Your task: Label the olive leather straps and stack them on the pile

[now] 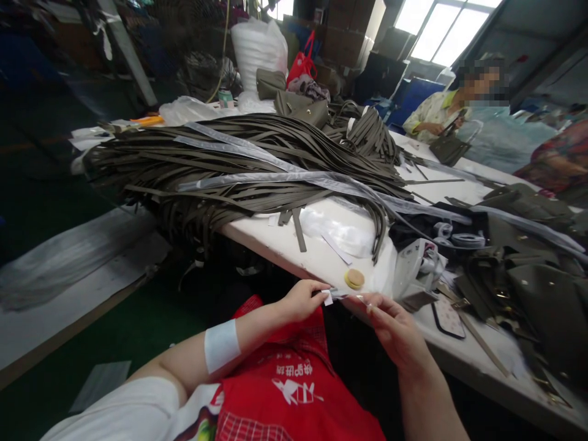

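In front of my red apron, my left hand [304, 300] is closed, with thumb and fingertips pinching one end of a short greyish strip [339, 294]. A small white tab [327, 298] sticks out by that thumb. My right hand [392, 321] pinches the strip's other end, where something clear and shiny shows. I cannot make out exactly what the strip is. A round yellowish disc [354, 278] lies on the table edge just beyond my hands. To the right of it stands a white tape dispenser [419, 272].
A large pile of dark olive straps [257, 153] covers the white table [275, 242], with clear plastic sleeves [275, 179] across it. At right are olive bags [542, 300] and a phone [448, 317]. A co-worker [441, 113] sits across, handling a bag; another person's arm shows far right.
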Motion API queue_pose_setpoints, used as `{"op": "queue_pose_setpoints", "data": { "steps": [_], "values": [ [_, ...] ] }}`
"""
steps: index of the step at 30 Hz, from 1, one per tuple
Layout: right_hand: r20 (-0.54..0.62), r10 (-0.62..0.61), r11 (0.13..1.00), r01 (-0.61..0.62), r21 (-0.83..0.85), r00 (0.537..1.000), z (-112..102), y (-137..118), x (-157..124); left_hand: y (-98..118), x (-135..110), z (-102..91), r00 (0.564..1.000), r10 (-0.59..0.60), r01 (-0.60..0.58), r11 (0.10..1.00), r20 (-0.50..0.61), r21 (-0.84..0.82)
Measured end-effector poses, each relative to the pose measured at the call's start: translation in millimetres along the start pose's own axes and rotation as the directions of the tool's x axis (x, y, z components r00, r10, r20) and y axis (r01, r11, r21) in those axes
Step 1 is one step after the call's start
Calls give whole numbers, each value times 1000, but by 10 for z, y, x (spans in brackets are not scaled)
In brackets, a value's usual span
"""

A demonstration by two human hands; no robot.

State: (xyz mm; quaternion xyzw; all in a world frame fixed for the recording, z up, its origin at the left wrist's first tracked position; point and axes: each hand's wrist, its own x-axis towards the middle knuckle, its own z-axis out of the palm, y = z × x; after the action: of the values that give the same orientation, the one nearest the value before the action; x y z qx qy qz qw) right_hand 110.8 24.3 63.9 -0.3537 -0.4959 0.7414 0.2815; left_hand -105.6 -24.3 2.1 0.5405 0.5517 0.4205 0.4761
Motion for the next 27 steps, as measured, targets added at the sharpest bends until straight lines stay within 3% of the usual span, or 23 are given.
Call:
{"op": "queue_pose_setpoints", "data": {
  "steps": [7,10,14,21,27],
  "values": [
    [-99,-64,998,62,-17,993,54,8,45,6,-106,129,1000,12,-14,986,10,166],
    [-101,-60,998,59,-16,993,60,6,61,27,-167,183,996,11,-27,983,85,179],
    [-83,-44,998,41,-40,996,55,35,67,83,-178,187,996,31,-46,981,83,189],
    [-70,-13,999,10,-48,997,54,86,51,126,-91,149,992,97,-109,982,84,154],
    [-51,4,997,-7,-72,999,87,122,-4,30,5,71,999,30,-31,999,15,45]
  ]
}}
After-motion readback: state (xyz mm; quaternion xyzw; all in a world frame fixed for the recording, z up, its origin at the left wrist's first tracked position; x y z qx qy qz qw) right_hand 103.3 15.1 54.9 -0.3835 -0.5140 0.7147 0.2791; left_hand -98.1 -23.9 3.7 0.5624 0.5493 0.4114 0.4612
